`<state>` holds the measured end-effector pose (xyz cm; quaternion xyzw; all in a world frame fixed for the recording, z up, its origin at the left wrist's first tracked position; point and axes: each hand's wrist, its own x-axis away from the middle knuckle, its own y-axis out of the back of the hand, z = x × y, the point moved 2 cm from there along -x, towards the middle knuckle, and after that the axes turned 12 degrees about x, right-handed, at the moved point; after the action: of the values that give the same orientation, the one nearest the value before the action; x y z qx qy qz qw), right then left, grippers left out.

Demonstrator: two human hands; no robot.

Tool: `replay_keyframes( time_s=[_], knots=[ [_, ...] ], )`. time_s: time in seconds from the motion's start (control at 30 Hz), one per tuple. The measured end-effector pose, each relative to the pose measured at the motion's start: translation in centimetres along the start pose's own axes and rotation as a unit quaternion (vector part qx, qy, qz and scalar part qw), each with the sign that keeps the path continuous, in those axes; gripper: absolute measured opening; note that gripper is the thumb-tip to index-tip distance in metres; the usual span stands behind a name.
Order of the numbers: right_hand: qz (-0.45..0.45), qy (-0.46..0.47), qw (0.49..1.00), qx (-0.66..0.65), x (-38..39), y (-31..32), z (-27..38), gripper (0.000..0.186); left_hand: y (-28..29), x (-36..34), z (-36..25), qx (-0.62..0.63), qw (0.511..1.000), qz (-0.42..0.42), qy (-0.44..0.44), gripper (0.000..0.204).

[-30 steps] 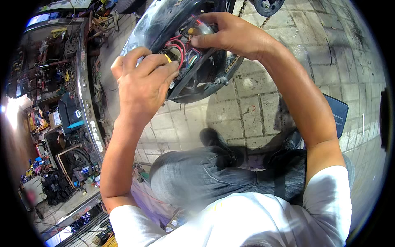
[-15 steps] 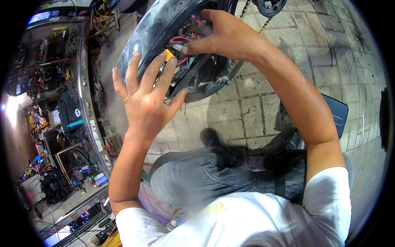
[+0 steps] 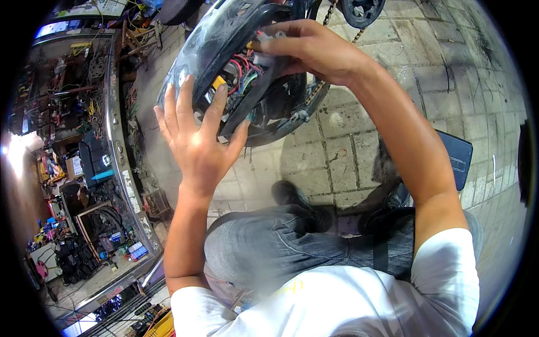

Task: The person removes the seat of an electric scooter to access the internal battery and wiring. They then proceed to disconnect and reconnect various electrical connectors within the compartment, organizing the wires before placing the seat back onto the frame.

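Note:
A dark, scuffed frame [image 3: 182,59] of what looks like an electric bike has an open compartment full of wires [image 3: 241,73], red, green and other colours. My left hand [image 3: 196,143] rests on the near side of this opening, fingers spread over the frame's edge. Close to its index fingertip sits a yellow connector [image 3: 219,82]. My right hand [image 3: 309,50] reaches in from the right, its fingers closed round part of the wiring at the upper end of the compartment. A whitish connector [image 3: 261,58] shows under those fingers; the exact grip is partly hidden.
A chain [image 3: 330,12] and a round black part [image 3: 362,11] lie beyond my right hand on the paved floor [image 3: 337,151]. Cluttered shelves [image 3: 67,101] of tools and parts stand on the left. A dark flat object [image 3: 456,157] is beside my right arm.
My right hand has shifted up along the compartment, its thumb leaving the middle wires, so more red and green wiring shows. The left hand stays spread on the frame, slightly lower.

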<state>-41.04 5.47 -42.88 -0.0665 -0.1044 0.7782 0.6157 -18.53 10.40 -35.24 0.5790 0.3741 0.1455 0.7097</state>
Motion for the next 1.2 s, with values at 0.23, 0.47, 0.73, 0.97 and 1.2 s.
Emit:
replay_keyframes(
  time_s=[0.23, 0.47, 0.73, 0.97, 1.2],
  knots=[
    [-0.036, 0.001, 0.995, -0.088, 0.9, -1.1, 0.4, 0.038, -0.5, -0.6, 1.3, 0.065, 0.997, -0.048, -0.013, 0.055],
    [-0.039, 0.093, 0.995, -0.024, -0.1, -0.3, -1.1, 0.054, 0.0, -1.7, 1.1, 0.048, 0.998, -0.031, 0.031, 0.056],
    [0.027, 0.121, 0.980, 0.159, 0.8, 0.9, 0.6, 0.055, 0.0, 0.1, 0.5, 0.048, 0.998, -0.021, 0.018, 0.059],
    [0.066, 0.205, 0.874, 0.435, 0.9, 1.5, 2.4, 0.049, -0.4, 0.2, 0.8, 0.041, 0.999, -0.029, 0.004, 0.056],
    [-0.127, 0.168, 0.943, 0.259, 0.2, 0.7, -0.9, 0.056, -0.5, -0.9, -0.2, 0.026, 0.998, -0.041, 0.042, 0.050]
  ],
)
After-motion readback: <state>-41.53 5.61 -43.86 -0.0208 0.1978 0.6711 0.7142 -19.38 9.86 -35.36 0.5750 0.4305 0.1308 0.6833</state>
